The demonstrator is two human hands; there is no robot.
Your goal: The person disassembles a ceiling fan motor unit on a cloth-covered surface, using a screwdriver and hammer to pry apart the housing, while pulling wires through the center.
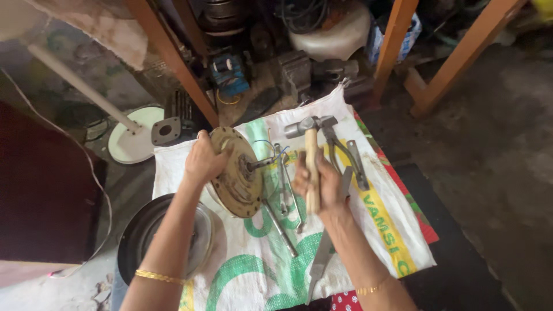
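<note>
While the left hand was clamped on the far rim of a round, tan motor housing, holding it tilted on edge on the woven sack at the left centre, the right hand was closed around the wooden handle of a hammer. The hammer stood upright, steel head at the far end, just right of the housing's shaft. The housing looked cast metal: judged heavy, stiff and greasy, best gripped at the rim with the weight resting on the sack. The hammer was head-heavy; a grip low on the handle suited it. Pliers lay right of the hammer, a long bolt nearer, a dark rimmed wheel near left.
</note>
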